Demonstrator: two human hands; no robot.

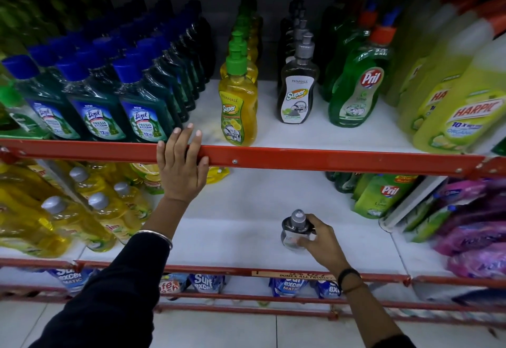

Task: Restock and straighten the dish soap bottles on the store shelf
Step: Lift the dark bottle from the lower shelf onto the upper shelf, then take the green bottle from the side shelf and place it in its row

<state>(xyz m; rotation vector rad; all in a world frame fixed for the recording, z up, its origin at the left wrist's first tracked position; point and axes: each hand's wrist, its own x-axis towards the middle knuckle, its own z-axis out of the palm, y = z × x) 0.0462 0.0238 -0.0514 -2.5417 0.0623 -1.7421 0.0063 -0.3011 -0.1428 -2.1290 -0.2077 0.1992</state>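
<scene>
1. Right hand (319,238) is clamping a small grey Patanjali bottle (294,234) around its shoulder; the bottle is standing on the white lower shelf (232,238), near the front edge, seen from above, rounded grey cap up.
2. Left hand (182,167) is lying flat over the red metal rail (328,160) of the upper shelf, fingers spread and curling over it, holding nothing else.
3. Black sleeve and a metal bangle (161,234) are showing on the left arm; a dark band (349,273) is on the right wrist.
4. On the upper shelf, a row of yellow Patanjali Super bottles (237,106) with green pump-style caps is running front to back; beside it a row of matching grey Super bottles (298,90), smooth translucent plastic.
5. Green Pril bottles (357,87) with orange caps are standing just right of those; yellow-green Harpic bottles (460,112) at far right.
6. Blue-capped Lizol bottles (142,106), shrink-wrapped and glossy, are filling the left side.
7. Lower shelf is holding yellow dish soap bottles (93,210) left, Pril pouches (383,197) right, purple packs (471,227) beyond.
8. Surf Excel pouches (205,282) are sitting below, behind red wire rails.
</scene>
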